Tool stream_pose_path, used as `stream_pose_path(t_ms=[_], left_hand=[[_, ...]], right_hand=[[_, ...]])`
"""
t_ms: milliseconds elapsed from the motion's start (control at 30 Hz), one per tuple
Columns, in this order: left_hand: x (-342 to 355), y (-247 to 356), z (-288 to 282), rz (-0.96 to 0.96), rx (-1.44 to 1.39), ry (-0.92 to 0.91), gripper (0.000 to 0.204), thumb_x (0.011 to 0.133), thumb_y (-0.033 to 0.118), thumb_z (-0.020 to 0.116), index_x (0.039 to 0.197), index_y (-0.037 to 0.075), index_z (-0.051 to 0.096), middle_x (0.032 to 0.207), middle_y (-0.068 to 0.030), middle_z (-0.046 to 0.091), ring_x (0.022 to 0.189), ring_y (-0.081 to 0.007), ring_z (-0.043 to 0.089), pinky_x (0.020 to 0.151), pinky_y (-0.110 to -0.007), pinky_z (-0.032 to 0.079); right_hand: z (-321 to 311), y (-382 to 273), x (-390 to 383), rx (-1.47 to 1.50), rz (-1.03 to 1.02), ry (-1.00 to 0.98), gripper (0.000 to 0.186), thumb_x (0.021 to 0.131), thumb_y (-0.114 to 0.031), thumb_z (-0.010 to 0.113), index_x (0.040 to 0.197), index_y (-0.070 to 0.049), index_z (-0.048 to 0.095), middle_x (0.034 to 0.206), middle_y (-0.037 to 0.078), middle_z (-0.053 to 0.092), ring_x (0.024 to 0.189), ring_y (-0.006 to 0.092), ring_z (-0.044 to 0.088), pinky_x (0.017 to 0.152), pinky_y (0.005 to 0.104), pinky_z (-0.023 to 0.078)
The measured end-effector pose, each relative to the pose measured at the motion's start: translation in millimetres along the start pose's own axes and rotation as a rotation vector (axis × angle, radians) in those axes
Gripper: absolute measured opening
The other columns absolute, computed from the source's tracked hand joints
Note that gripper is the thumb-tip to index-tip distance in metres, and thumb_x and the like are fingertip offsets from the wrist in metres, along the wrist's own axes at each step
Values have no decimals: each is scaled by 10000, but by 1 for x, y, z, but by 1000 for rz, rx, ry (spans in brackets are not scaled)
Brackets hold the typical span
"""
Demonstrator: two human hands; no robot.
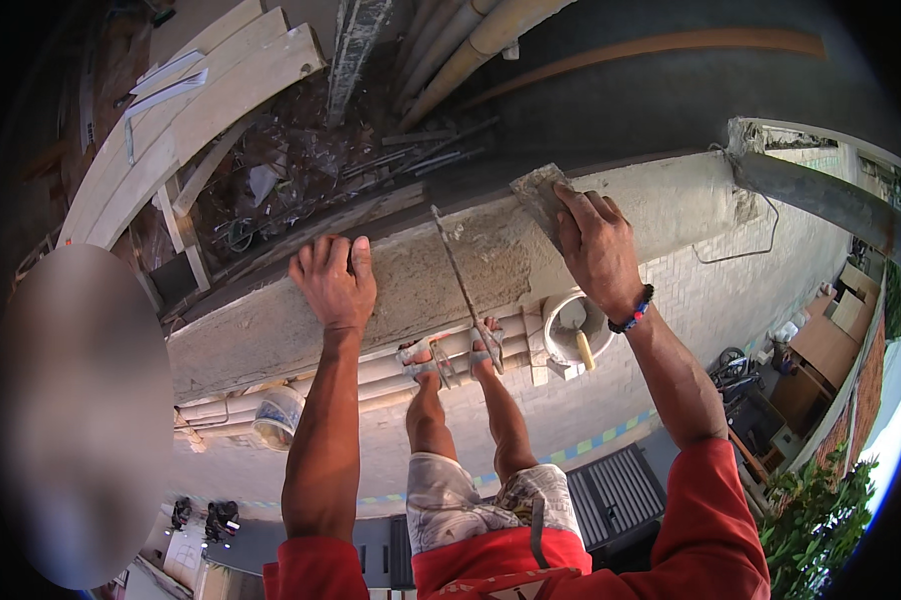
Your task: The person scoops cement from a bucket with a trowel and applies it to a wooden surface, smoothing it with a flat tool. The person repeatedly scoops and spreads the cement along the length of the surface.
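Note:
My left hand point(333, 282) grips the back edge of a rough concrete ledge point(241, 340) that runs across the view, its fingers bent over it. My right hand point(601, 250) holds a grey, mortar-smeared flat plastering tool point(537, 192) against the ledge farther right, over a patch of rough mortar. A long thin rod point(455, 265) lies across the ledge between my hands. Below the front side, a white bucket point(556, 325) with a yellow-handled tool point(584, 350) stands beside my right forearm.
My sandalled feet point(421, 356) are on narrow poles point(361, 390), high above pavement. A second bucket point(271, 430) sits lower left. Beyond the ledge lie curved boards point(201, 90), pipes point(471, 50) and debris. A grey beam point(811, 200) with bent wire juts at right.

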State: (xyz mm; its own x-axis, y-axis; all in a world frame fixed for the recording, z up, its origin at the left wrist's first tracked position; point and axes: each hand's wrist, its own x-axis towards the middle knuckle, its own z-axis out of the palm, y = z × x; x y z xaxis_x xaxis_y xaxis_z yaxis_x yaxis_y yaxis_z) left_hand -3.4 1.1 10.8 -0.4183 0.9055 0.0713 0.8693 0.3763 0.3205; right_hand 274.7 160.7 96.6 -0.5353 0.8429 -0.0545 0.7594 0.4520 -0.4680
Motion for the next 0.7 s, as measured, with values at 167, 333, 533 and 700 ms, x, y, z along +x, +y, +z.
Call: stream_pose_path(t_ms=[167, 333, 533, 700], left_hand=[[4, 4, 4, 31, -22, 45, 398, 993, 382, 523, 881, 21, 649, 917, -87, 618, 903, -305, 539, 916, -462, 369], [1, 0, 4, 9, 13, 13, 358, 974, 369, 548, 826, 59, 645, 879, -73, 602, 896, -291, 532, 920, -473, 362], [2, 0, 3, 22, 12, 49, 356, 973, 373, 546, 817, 69, 645, 906, -69, 620, 909, -285, 536, 925, -477, 358], [3, 0, 4, 12, -16, 29, 361, 977, 373, 537, 832, 60, 643, 928, -71, 628, 916, -289, 542, 930, -482, 359]], right_hand=[[43, -22, 35, 117, -33, 22, 336, 878, -23, 597, 1213, 2, 604, 963, 199, 661, 895, 374, 630, 820, 456, 522], [24, -47, 50, 379, -134, 93, 342, 903, -49, 592, 1239, 8, 602, 1002, 199, 664, 928, 387, 624, 847, 453, 513], [-33, 50, 9, 355, 405, 169, 368, 923, -63, 571, 1282, 7, 612, 1001, 216, 717, 805, 254, 712, 740, 346, 556], [7, 36, -17, 164, 229, 161, 371, 891, -48, 607, 1260, -18, 625, 941, 169, 667, 862, 314, 640, 787, 412, 527]])
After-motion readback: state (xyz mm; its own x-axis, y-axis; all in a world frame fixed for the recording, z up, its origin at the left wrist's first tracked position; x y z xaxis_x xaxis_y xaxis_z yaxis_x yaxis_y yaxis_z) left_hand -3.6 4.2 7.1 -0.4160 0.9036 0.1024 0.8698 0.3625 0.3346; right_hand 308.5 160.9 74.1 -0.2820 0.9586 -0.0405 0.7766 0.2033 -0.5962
